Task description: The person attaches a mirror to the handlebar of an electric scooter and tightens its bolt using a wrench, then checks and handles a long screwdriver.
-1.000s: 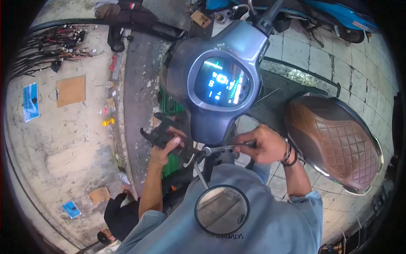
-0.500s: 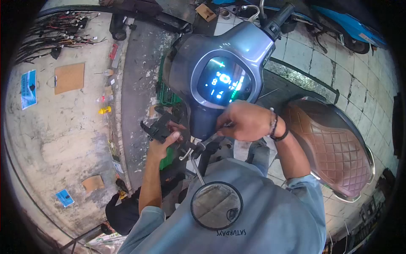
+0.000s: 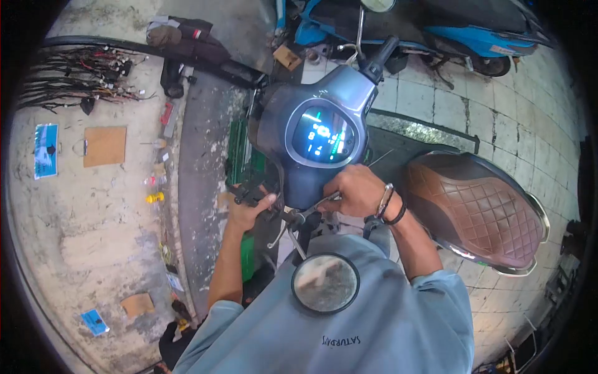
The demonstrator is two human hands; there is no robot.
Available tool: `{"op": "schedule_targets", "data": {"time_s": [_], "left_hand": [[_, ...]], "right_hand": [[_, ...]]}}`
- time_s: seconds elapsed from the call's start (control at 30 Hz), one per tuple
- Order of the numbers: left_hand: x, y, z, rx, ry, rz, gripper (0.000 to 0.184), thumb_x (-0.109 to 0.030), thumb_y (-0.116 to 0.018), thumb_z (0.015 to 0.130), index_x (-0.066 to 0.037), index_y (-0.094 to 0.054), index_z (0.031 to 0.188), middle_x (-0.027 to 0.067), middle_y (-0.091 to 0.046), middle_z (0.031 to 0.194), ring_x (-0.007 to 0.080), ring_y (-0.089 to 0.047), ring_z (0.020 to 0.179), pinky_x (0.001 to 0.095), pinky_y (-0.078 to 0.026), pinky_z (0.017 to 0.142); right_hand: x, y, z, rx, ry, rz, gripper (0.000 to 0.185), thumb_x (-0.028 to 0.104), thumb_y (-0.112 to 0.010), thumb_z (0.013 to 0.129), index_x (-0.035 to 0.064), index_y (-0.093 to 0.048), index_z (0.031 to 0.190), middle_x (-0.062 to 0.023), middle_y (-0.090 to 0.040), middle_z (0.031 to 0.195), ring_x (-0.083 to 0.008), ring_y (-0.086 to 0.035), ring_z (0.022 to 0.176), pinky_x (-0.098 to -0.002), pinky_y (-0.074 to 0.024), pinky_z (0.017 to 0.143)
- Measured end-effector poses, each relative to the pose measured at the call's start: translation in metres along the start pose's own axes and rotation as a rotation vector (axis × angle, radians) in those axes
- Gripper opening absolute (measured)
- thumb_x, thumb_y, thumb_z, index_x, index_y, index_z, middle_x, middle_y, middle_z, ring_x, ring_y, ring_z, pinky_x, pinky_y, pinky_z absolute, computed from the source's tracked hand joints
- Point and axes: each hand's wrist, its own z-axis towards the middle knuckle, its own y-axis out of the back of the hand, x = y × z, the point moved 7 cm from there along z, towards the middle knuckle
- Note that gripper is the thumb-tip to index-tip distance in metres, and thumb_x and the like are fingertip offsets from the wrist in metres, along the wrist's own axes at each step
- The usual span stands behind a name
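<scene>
In the head view, my left hand is closed around a black clawed bracket that looks like a phone holder, beside the scooter's handlebar end. My right hand pinches a thin metal tool, its exact kind too small to make out, just below the lit dashboard display. The tool's tip points toward the base of the mirror stem. Over my shirt hangs the round mirror. The grey-blue scooter front stands between my hands.
The brown quilted seat is to my right, and a blue motorbike is parked beyond. On the left, a worn table carries wire harnesses, a clipboard and a yellow bottle. A green crate stands beside the scooter.
The camera view has shifted, showing more of the blue motorbike. My right hand has come down and left, slightly nearer the handlebar end. My left hand keeps its hold on the bracket.
</scene>
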Motion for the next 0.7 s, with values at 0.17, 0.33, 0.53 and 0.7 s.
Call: {"op": "schedule_targets", "data": {"time_s": [0.17, 0.33, 0.53, 0.7], "left_hand": [[-0.044, -0.027, 0.027, 0.308, -0.234, 0.362, 0.030, -0.027, -0.088, 0.082, -0.004, -0.071, 0.074, 0.0047, -0.068, 0.067, 0.0160, -0.065, 0.064, 0.0343, -0.051, 0.064], [-0.052, -0.040, 0.044, 0.474, -0.323, 0.397, 0.031, -0.026, -0.087, 0.083, -0.004, -0.070, 0.071, 0.0060, -0.069, 0.065, 0.0176, -0.064, 0.060, 0.0354, -0.050, 0.062], [-0.059, -0.036, 0.031, 0.475, -0.237, 0.384, 0.035, -0.031, -0.091, 0.081, -0.002, -0.071, 0.082, 0.0056, -0.071, 0.077, 0.0155, -0.069, 0.077, 0.0351, -0.054, 0.074], [-0.041, -0.028, 0.002, 0.292, -0.321, -0.214, 0.072, -0.029, -0.090, 0.083, 0.001, -0.056, 0.139, 0.0063, -0.069, 0.113, 0.0175, -0.066, 0.106, 0.0376, -0.052, 0.098]], "right_hand": [[0.015, -0.011, -0.040, -0.254, -0.124, 0.056, 0.023, 0.034, -0.085, 0.082, 0.0114, -0.083, 0.089, -0.0186, -0.071, 0.071, -0.0404, -0.070, 0.070, -0.0477, -0.0542, 0.065], [0.022, -0.014, -0.048, -0.326, -0.257, 0.076, 0.027, 0.035, -0.086, 0.083, 0.0086, -0.083, 0.087, -0.0192, -0.071, 0.070, -0.0388, -0.070, 0.066, -0.0452, -0.0551, 0.064], [0.024, 0.000, -0.015, 0.089, -0.252, -0.223, 0.033, 0.037, -0.076, 0.093, 0.0051, -0.080, 0.088, -0.0165, -0.070, 0.069, -0.0352, -0.071, 0.070, -0.0428, -0.0544, 0.064], [0.014, -0.021, -0.009, 0.261, -0.212, 0.208, 0.032, 0.034, -0.072, 0.097, 0.0027, -0.077, 0.090, -0.0137, -0.066, 0.070, -0.0226, -0.064, 0.065, -0.0423, -0.0516, 0.066]]}}
